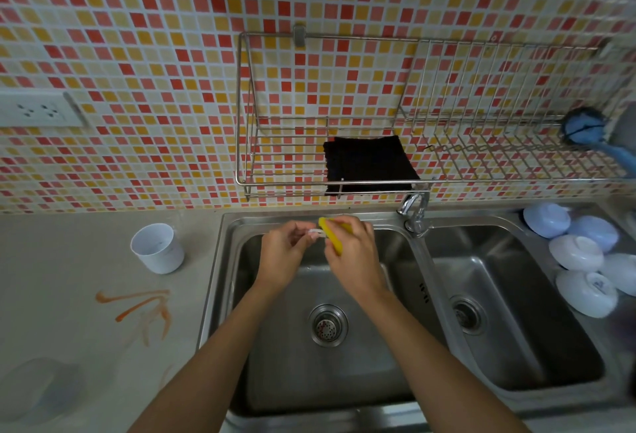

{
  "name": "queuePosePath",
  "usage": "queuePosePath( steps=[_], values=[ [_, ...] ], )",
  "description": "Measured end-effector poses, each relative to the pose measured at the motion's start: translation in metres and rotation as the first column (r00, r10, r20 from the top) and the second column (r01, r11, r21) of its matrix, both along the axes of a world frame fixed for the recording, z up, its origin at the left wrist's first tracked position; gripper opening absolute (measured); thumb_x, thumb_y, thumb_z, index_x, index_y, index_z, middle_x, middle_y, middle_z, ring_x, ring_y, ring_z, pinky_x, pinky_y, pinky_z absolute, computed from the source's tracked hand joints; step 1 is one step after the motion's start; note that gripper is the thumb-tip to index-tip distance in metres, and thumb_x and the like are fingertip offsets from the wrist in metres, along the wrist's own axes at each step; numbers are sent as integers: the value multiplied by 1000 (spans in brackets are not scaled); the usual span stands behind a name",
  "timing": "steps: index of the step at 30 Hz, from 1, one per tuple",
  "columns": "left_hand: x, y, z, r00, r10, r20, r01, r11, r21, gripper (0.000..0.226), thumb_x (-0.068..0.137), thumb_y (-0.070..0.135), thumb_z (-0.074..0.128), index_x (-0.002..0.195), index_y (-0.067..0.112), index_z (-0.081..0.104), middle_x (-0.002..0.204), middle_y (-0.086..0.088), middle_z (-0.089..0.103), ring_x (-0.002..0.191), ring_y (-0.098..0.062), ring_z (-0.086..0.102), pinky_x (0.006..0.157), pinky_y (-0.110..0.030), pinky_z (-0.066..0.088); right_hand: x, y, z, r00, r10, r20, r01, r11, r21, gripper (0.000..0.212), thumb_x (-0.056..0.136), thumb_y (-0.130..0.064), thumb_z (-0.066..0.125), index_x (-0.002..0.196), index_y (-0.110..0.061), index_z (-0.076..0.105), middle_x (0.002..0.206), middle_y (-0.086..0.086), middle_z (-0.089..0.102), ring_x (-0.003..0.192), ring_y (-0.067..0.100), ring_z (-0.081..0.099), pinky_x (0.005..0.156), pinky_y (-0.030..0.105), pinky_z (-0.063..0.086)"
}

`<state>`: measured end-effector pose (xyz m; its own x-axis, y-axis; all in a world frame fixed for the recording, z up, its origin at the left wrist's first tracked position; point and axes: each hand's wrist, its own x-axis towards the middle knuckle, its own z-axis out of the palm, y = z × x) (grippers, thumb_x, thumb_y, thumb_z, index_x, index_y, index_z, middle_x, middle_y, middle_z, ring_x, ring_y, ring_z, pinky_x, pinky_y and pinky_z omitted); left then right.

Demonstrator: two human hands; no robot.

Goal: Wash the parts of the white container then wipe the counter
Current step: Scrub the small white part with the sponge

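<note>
Over the left sink basin (282,381), my left hand (284,253) pinches a small white container part (315,233), mostly hidden by the fingers. My right hand (354,253) grips a yellow sponge (331,236) held against that part. The white container cup (158,248) stands upright on the grey counter (69,260) to the left of the sink. Orange smears (144,308) mark the counter in front of the cup. A blurry translucent lid-like piece (44,388) lies at the counter's near left.
A chrome faucet (414,209) sits between the two basins. Several white bowls (581,260) lie upside down to the right of the right basin (516,312). A wall wire rack (413,116) holds a black cloth (368,164) and a blue brush (585,129). A wall socket (36,110) is at left.
</note>
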<state>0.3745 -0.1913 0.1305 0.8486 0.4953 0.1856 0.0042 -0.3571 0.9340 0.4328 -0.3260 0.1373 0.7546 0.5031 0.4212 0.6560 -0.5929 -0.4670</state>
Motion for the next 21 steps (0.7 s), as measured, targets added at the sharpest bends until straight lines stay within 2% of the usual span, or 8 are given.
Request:
queuePosePath(
  steps=[2,6,11,15,21],
  values=[
    [1,-1,0,1000,18,-5,-18,1000,-26,14,87,12,70,100,8,72,90,3,75,85,-5,70,83,-25,56,0,-1,-2,1000,-30,-7,30,999,21,43,80,-9,67,123,-16,65,117,2,59,105,22,47,91,33,48],
    [1,0,-3,1000,14,1,-14,999,-39,13,87,12,70,99,9,72,90,2,75,85,-8,71,84,-32,57,-13,2,-2,998,34,52,-36,998,44,42,79,-8,66,121,-15,66,114,2,59,105,18,46,92,25,43],
    [0,-2,-1,999,36,-4,-36,994,-101,15,86,12,70,101,9,72,89,1,75,84,-11,71,85,-34,58,0,-3,-6,999,-43,32,42,997,58,40,80,-7,65,119,-16,68,113,2,61,104,20,46,90,32,48],
    [1,0,-3,999,35,10,-34,991,-132,15,87,10,69,100,6,73,91,-1,76,86,-14,72,85,-38,58,-7,0,-3,991,83,104,-87,995,38,39,80,-7,63,117,-17,68,114,2,60,104,20,47,92,24,43],
    [1,3,-1,997,76,0,-74,979,-189,18,86,11,71,102,4,71,89,-3,75,84,-14,72,84,-38,59,4,-4,-8,996,13,87,-21,996,87,39,79,-5,65,117,-17,69,114,1,61,105,19,48,91,30,48]
  ],
)
